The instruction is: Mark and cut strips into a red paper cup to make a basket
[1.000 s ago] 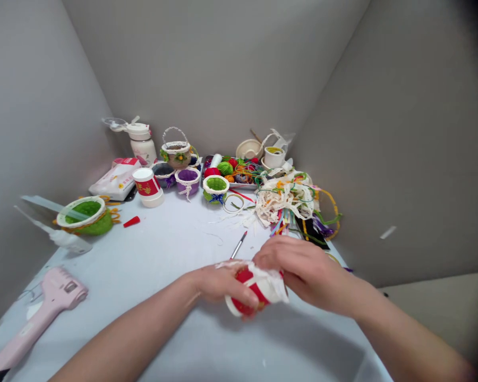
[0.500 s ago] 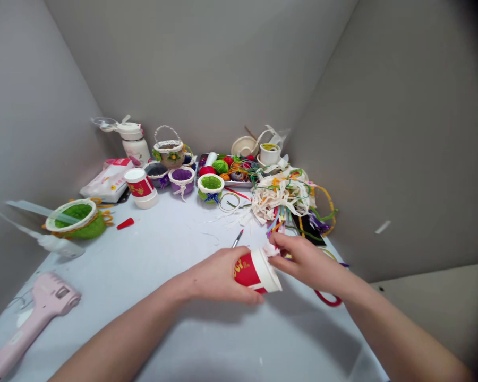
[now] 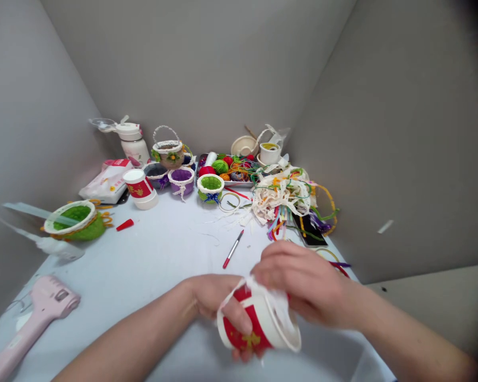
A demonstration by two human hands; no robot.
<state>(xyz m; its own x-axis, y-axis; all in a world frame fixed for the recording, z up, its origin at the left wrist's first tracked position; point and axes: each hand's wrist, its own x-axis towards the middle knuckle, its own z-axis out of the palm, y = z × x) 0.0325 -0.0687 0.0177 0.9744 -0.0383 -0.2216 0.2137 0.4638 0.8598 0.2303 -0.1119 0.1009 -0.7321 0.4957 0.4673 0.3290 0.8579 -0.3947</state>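
My left hand (image 3: pixel 219 302) is wrapped round a white paper cup (image 3: pixel 258 321) with a red band and gold lettering. The cup lies tilted on its side, its rim turned to the right. At the upper side of the rim, my right hand (image 3: pixel 306 284) has its fingers closed on a crumpled white strip (image 3: pixel 278 305), which is blurred. The strip runs over the cup and down along its rim. A bit of red shows beside the right fingertips; I cannot make out what it is. Beyond the hands lies a pen (image 3: pixel 233 249).
On the left are a pink glue gun (image 3: pixel 50 307), a white bottle with a long nozzle (image 3: pixel 61 248) and a green basket (image 3: pixel 83 228). Small baskets (image 3: pixel 181 180), another cup (image 3: pixel 141 188) and a yarn tray (image 3: pixel 227 170) stand behind. Tangled cords (image 3: pixel 282 196) and a phone (image 3: pixel 313 231) lie right.
The cup has come nearer to me and turned, with a white strip now across it. My right hand has moved nearer over the rim. The pen is now in full view.
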